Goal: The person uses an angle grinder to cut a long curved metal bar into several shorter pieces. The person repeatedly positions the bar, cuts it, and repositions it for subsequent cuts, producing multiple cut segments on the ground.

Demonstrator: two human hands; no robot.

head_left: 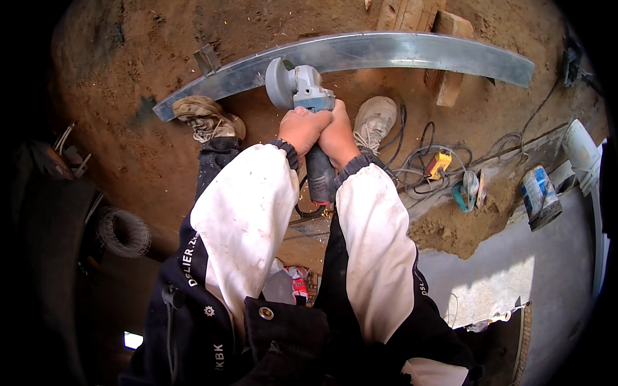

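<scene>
Grinder (314, 101) sits clasped in my left hand (302, 132) and right hand (339, 135). Beyond the grip, I see a metal beam (386, 51).

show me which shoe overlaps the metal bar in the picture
The left shoe: its toe overlaps the metal bar near the bar's left end. The right shoe stands apart, with brown dirt showing between it and the bar.
</scene>
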